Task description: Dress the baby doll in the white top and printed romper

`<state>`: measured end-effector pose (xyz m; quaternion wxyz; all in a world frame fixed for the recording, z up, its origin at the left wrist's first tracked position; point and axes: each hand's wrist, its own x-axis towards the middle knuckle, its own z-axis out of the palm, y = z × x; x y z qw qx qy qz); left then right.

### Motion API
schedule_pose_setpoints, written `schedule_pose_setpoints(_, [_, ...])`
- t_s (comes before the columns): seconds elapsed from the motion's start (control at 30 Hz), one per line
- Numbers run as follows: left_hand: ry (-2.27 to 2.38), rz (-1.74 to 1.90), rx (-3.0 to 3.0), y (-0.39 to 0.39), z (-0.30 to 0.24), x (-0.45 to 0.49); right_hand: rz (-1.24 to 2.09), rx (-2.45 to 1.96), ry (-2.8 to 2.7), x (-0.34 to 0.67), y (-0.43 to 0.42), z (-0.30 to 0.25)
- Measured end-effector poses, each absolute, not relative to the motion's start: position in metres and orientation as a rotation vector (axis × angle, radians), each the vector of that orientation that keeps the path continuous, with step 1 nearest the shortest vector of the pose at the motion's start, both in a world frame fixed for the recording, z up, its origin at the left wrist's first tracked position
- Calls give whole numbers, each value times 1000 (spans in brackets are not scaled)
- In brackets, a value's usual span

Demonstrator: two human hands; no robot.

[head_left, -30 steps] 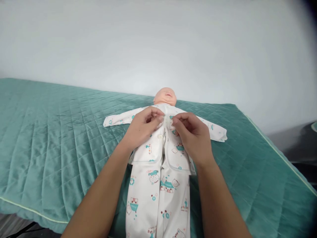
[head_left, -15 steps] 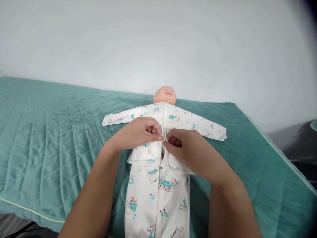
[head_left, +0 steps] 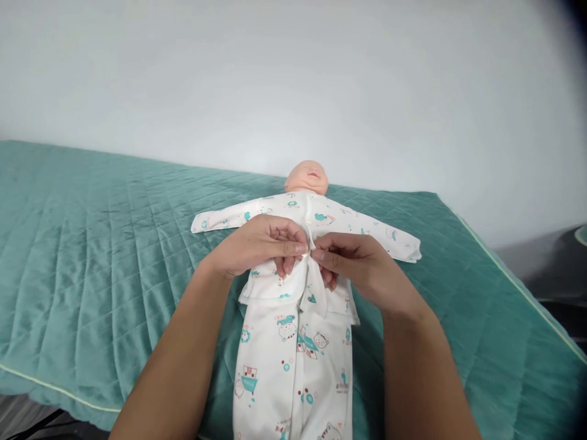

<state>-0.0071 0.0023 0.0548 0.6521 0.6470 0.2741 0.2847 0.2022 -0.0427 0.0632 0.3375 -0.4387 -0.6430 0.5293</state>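
The printed top [head_left: 270, 288] on a doll [head_left: 306, 176] laid face-up on the bed; its front edges are pinched together at the chest by the fingers of the left hand [head_left: 257, 247] and right hand [head_left: 362, 266], both closed on cloth. The fabric is judged thin, soft and light, best gripped at its hemmed edges. A quilted green bedspread [head_left: 92, 244] lies beneath

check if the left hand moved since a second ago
Yes. The left hand slid down the shirt front, toward the person and farther from the doll's head, which stayed put.
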Motion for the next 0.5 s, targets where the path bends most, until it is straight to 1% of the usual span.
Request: schedule_pose_setpoints(0.5, [637,667,1420,4,50,-7,1416,-1177,-1658,202,-42,64])
